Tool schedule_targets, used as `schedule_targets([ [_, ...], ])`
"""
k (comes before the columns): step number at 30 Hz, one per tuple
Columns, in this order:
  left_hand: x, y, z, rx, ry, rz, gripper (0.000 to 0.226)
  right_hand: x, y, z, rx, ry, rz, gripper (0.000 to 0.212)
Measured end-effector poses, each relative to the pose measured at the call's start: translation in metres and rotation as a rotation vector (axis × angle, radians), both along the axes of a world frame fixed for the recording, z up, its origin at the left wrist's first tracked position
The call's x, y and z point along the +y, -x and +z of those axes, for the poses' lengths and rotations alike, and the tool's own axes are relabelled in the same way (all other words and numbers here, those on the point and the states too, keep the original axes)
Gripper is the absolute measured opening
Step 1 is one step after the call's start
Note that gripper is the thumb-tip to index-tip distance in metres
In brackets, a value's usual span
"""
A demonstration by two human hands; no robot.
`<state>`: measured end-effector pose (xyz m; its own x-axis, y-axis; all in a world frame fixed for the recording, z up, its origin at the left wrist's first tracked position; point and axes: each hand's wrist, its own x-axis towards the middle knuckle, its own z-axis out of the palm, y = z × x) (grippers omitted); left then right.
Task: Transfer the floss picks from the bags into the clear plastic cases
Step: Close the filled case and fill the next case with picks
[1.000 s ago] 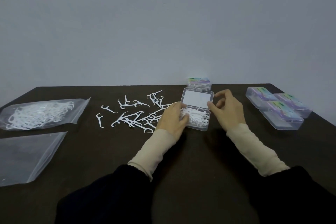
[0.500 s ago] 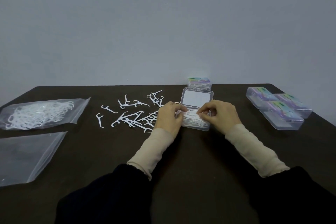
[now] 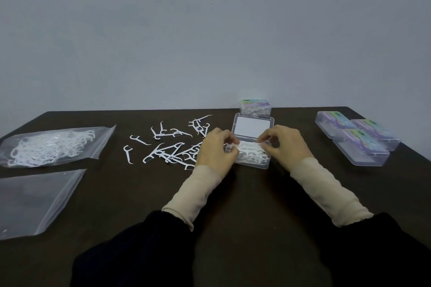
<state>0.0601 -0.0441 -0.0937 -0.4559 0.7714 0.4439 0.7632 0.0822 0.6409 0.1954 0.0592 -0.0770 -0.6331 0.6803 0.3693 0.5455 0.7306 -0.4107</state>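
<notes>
we have both hands over the open case, which sits mid-table with its lid propped up behind. our left hand and right hand each curl their fingers onto an end of the bundle of floss picks, whose long axis runs left to right along the case, directly under our fingertips. the next move looks like a straight press down. the loose picks lie just left of the left hand, nearer to it; the full bag lies well apart at far left.

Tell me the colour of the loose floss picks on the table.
White floss picks, seen best in the head view.
</notes>
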Motion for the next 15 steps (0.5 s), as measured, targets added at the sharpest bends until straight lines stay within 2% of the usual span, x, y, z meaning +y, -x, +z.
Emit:
schedule_targets([
  [6,-0.001,-0.002,0.0,-0.036,-0.051,-0.013,0.01,0.0028,0.0003,0.0001,0.034,0.018,0.025,0.01],
  [11,-0.0013,-0.0012,-0.0009,-0.056,-0.068,-0.016,0.007,0.0019,-0.0033,0.0022,0.166,0.076,-0.058,0.012],
  [15,-0.0005,-0.0012,-0.0021,-0.03,-0.035,-0.032,0.007,0.0048,-0.0053,0.0013,0.117,0.078,-0.096,0.013],
])
